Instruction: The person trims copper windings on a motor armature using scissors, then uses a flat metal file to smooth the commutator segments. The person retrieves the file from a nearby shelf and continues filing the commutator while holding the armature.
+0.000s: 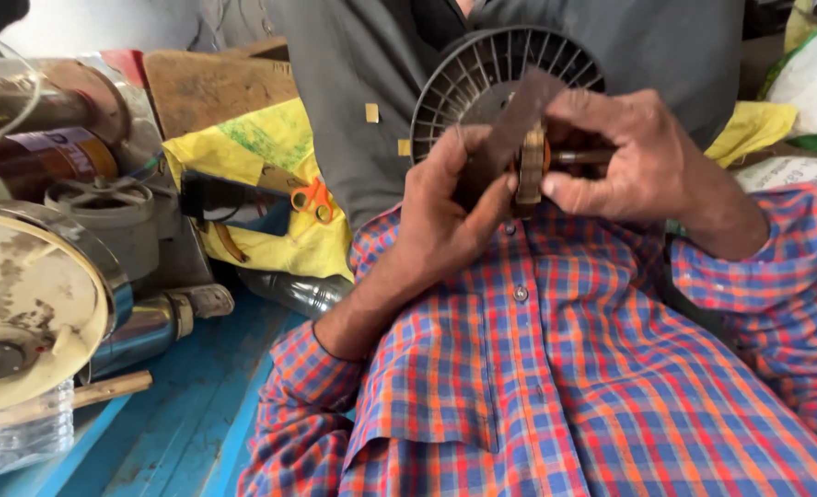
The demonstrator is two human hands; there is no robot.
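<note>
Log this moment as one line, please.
left hand: grips flat metal strip | right hand: holds small wound part | behind: black finned fan

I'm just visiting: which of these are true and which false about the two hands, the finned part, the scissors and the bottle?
1. Both hands, left hand and right hand, hold the motor rotor. True.
2. The black fan wheel lies on the blue bench. False: it sits on the rotor, held up at chest height.
3. The orange-handled scissors rest on yellow sacking. True.
4. The clear plastic bottle is in the right hand. False: it lies at lower left.
</note>
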